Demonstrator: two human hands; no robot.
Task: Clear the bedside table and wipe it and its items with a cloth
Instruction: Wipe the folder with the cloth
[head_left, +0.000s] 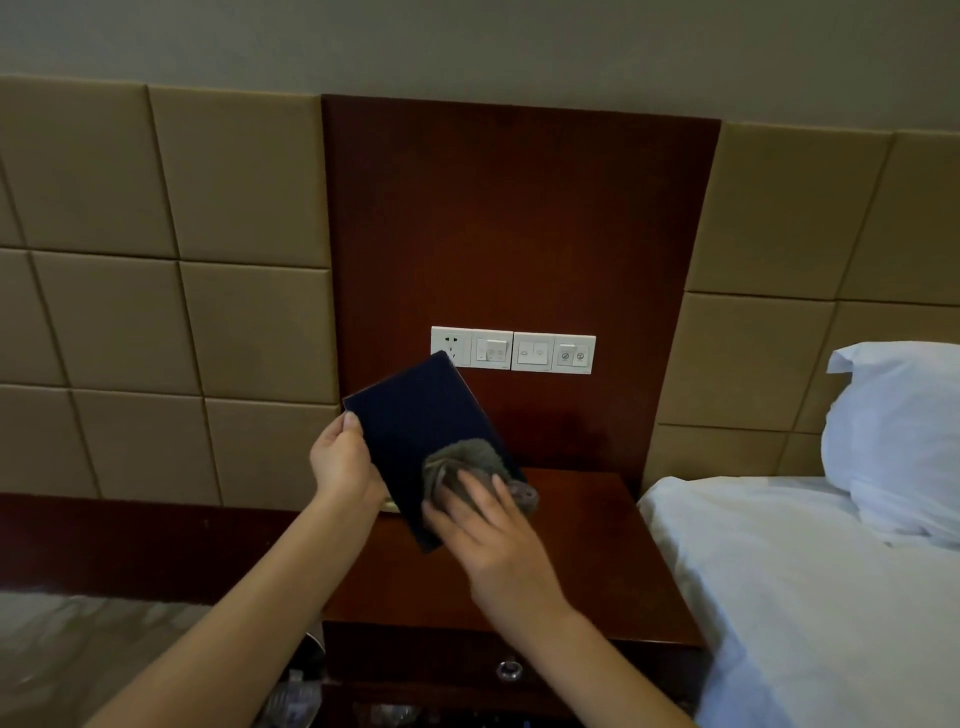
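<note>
I hold a flat dark navy folder (415, 421) tilted in the air above the dark wooden bedside table (587, 561). My left hand (343, 462) grips the folder's left edge. My right hand (493, 525) presses a bunched grey cloth (467, 462) against the folder's lower right part. A small gold-coloured edge (390, 505) shows just under the folder near my left wrist; what it belongs to is hidden.
A white socket and switch panel (514, 351) sits on the wooden wall panel behind the table. A bed with white sheet (810, 597) and pillow (898, 441) lies to the right. The table has a drawer knob (509, 670). Padded beige headboard panels flank both sides.
</note>
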